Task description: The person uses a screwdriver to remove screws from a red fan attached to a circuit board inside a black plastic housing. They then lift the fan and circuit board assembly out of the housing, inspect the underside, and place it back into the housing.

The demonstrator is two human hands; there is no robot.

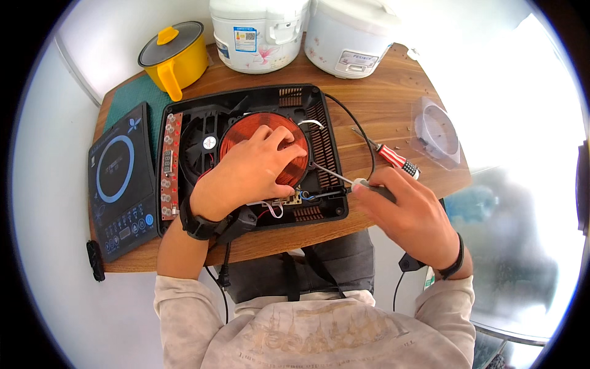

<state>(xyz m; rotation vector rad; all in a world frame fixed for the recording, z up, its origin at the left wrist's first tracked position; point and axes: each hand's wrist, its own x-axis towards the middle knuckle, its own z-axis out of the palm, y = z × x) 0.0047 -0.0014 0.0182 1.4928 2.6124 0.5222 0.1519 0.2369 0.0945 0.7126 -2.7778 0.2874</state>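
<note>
Copper-coloured coil (244, 125) sits in the uncovered black housing (331, 147) on the table (393, 80) — probably stiff, fairly heavy, its windings easily scratched, so best held by the outer rim. Left hand (261, 157) rests over it, fingers spread wide; right hand (409, 209) — fingers wrapped round a grey-handled screwdriver (333, 173) — is nearby.

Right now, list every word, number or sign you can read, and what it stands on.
Wording is not copied here; only its place is given.
Left white cooker: blue-framed sticker with a square code; fine print too small.
Right white cooker: dark lettering on a pale plate.
Black glass panel: icons; small print unreadable.
Shirt: faded lettering, blurred.
Open black housing: round white sticker, too small.
</note>
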